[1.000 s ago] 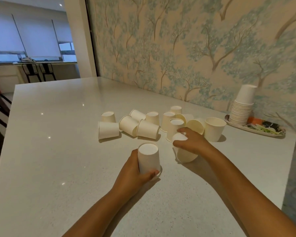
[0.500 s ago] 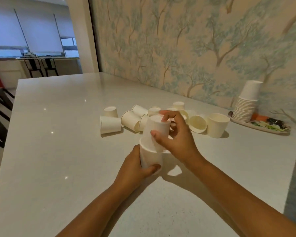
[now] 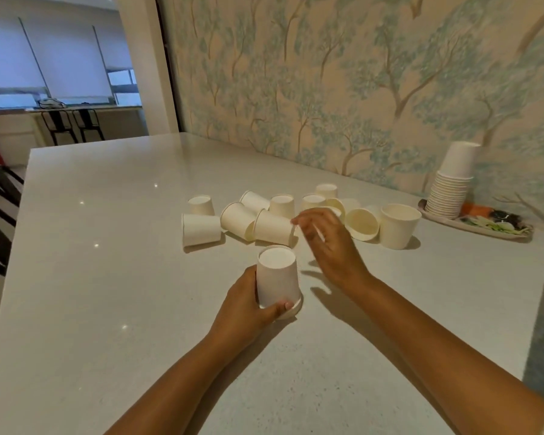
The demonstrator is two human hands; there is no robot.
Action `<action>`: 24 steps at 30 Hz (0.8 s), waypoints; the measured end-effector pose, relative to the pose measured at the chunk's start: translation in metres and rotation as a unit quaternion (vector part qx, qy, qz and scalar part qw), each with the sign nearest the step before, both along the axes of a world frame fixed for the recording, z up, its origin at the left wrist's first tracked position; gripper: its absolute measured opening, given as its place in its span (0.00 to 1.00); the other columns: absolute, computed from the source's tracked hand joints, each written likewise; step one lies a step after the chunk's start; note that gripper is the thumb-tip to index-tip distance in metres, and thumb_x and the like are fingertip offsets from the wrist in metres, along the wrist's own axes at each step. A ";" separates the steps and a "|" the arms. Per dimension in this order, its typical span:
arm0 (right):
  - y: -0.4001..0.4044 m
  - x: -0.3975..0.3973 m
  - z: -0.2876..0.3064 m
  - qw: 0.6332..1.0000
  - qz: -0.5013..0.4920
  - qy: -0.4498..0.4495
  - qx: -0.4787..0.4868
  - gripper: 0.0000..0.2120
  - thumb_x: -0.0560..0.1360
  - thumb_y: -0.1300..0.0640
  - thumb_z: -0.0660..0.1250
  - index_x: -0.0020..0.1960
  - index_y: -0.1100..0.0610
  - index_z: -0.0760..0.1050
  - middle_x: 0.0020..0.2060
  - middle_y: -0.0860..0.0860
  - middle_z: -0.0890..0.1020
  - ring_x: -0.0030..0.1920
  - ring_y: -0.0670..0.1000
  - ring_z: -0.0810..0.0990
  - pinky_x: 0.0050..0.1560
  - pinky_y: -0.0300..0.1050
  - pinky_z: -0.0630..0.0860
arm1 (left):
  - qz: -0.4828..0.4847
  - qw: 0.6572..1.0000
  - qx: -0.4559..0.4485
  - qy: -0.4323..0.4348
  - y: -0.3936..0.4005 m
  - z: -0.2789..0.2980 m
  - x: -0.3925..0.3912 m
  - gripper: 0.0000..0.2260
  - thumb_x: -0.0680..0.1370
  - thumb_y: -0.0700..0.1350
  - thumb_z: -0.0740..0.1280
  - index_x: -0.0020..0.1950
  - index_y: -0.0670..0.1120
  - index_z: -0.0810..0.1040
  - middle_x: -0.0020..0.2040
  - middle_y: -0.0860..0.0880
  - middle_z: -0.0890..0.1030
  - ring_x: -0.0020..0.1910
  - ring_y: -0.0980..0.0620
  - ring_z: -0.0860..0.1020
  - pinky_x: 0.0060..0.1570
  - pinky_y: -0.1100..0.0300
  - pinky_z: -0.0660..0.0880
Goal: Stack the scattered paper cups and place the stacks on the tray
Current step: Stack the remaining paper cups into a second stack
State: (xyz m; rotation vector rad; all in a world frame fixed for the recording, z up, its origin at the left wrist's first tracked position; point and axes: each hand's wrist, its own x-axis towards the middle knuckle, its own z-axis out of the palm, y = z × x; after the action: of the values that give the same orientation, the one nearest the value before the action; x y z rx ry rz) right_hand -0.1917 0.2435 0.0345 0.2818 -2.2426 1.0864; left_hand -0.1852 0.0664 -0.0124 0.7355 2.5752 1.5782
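Note:
A short stack of white paper cups (image 3: pixel 277 277) stands upside down on the white table (image 3: pixel 107 277), and my left hand (image 3: pixel 245 306) grips its lower left side. My right hand (image 3: pixel 327 243) hovers empty just right of and beyond the stack, fingers spread, close to the scattered cups. Several white cups (image 3: pixel 270 227) lie on their sides or stand upside down in a loose row behind it; one cup (image 3: pixel 398 225) stands upright at the right end. A tall stack of cups (image 3: pixel 451 183) stands on the tray (image 3: pixel 496 233) at the far right.
The patterned wall runs along the table's far right side, right behind the tray. The tray also carries some orange and green items (image 3: pixel 496 219). Dark chairs (image 3: pixel 0 215) sit off the table's left edge. The table's right edge falls just past the tray.
My right hand brought a cup over from the table, slid it down onto the cup held by my left hand, let go and has drawn back toward the scattered cups.

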 end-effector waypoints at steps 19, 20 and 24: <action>0.024 -0.010 0.036 0.985 0.016 0.005 -0.174 0.16 0.68 0.46 0.68 0.51 0.46 0.66 0.51 0.44 0.74 0.47 0.43 0.74 0.43 0.37 0.74 | 0.025 1.000 -0.011 0.000 0.000 -0.002 -0.002 0.28 0.67 0.56 0.72 0.58 0.63 0.58 0.56 0.64 0.67 0.52 0.63 0.69 0.40 0.76 0.66; 0.017 -0.004 0.039 0.985 0.054 0.010 -0.163 0.17 0.65 0.43 0.67 0.50 0.45 0.66 0.50 0.41 0.73 0.47 0.41 0.74 0.43 0.34 0.73 | 0.027 1.000 -0.014 -0.002 0.001 -0.001 -0.003 0.30 0.67 0.56 0.73 0.61 0.62 0.57 0.57 0.64 0.66 0.54 0.63 0.68 0.43 0.76 0.66; -0.002 0.006 0.037 0.990 0.127 -0.005 -0.060 0.17 0.63 0.41 0.64 0.49 0.43 0.67 0.51 0.45 0.72 0.52 0.48 0.74 0.49 0.37 0.73 | 0.036 0.999 -0.015 -0.016 0.001 -0.001 -0.006 0.39 0.66 0.56 0.73 0.70 0.56 0.54 0.65 0.59 0.67 0.60 0.58 0.68 0.57 0.63 0.69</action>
State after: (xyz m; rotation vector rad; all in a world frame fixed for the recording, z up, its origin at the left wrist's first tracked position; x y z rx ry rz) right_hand -0.1852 0.2412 0.0718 0.5214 -2.1814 1.3517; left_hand -0.1909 0.0670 -0.0132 0.6180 2.6245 1.5540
